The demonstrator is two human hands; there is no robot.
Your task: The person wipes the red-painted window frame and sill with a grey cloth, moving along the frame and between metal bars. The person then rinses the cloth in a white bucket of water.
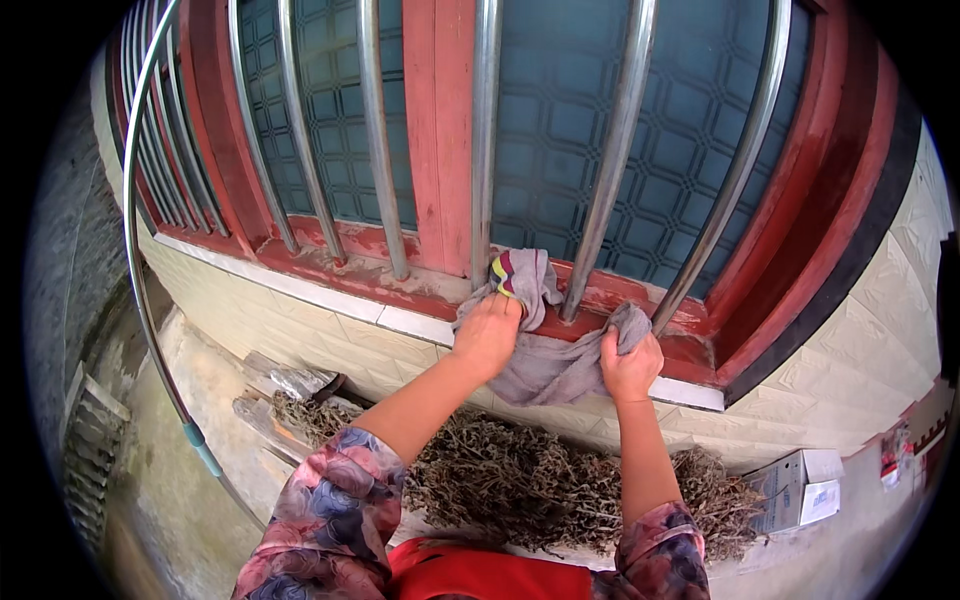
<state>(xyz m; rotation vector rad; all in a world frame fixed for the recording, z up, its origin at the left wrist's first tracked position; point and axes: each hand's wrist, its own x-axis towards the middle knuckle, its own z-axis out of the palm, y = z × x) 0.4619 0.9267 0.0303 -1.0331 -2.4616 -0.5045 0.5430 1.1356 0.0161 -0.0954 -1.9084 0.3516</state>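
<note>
A greyish-purple cloth (555,367) with a yellow and maroon striped end lies over the red-painted window sill (682,352) and hangs down past its white front edge. My left hand (487,334) grips the striped end beside a vertical metal bar (486,150). Another bunched part of the cloth is in my right hand (631,364), near the foot of the rightmost bar (724,180). One more bar (609,165) stands between my hands. Behind the bars are patterned glass panes (555,135) and a red wooden frame post (441,135).
Dried plant stalks (517,480) lie in a heap below the tiled wall (300,322). An open cardboard box (795,491) stands at the lower right. On the left, a long metal pole (135,247) with a teal joint leans across the view. Wooden boards (266,420) lie near the heap.
</note>
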